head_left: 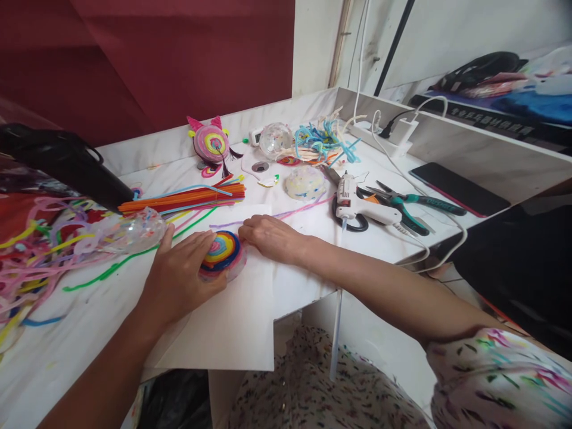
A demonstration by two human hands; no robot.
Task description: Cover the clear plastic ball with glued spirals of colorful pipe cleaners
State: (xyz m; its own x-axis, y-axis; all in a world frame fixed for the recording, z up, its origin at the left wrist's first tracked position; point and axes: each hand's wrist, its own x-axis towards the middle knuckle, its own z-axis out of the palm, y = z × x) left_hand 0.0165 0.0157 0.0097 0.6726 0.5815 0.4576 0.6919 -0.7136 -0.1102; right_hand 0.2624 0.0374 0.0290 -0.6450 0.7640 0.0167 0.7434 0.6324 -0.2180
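My left hand (185, 274) grips the near left side of a dome (222, 253) wound with rings of pink, yellow, orange and blue fuzzy strands. The dome's lower edge looks pinkish and clear, and it rests on a white paper sheet (232, 333). At the dome's right edge, my right hand (270, 237) is closed in a pinch; its fingertips hide what they hold. Behind that hand lie a pink pipe cleaner (308, 208) and a purple one (223, 226).
A bundle of orange pipe cleaners (187, 198), a clear plastic ball (138, 229) and a heap of coloured strips (40, 250) lie left. To the right are a glue gun (366, 205), pliers (433, 204) and a phone (460, 187). A decorated pink ball (208, 143) stands behind.
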